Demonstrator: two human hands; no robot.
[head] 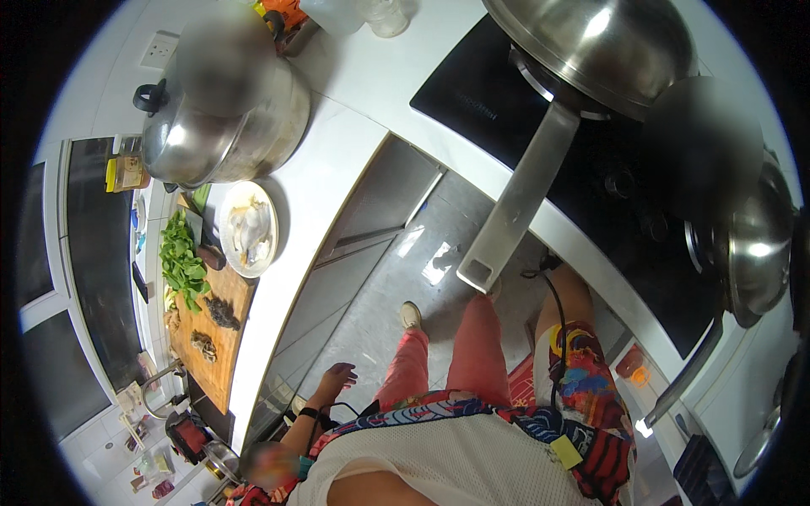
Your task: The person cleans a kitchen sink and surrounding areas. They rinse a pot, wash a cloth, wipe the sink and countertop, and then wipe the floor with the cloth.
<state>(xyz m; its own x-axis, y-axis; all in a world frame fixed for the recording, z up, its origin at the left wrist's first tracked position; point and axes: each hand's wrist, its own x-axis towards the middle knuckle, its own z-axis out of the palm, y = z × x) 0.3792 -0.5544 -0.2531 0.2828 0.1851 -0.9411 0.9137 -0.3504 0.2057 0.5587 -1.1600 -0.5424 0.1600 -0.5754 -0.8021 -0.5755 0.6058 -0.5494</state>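
My left hand (338,379) hangs low beside the patterned shirt, fingers apart and slightly curled, holding nothing. A black band circles the wrist. My right hand is out of view. Before me, a steel pan (601,44) sits on the black cooktop (462,95), its flat metal handle (519,196) reaching over the counter edge. To the left, a wooden cutting board (190,335) bears leafy greens (180,253) and two small dark heaps, one of them (221,313) nearer the greens. Beside the board stands an oval plate (273,231) holding a pale, raw-looking bird (253,222).
A large lidded steel pot (272,126) stands on the white counter (342,145). Another steel pan (759,246) is at the right of the cooktop. A sink faucet (152,379) rises beyond the board. A black cable (560,329) hangs near a leg in colourful shorts (582,360).
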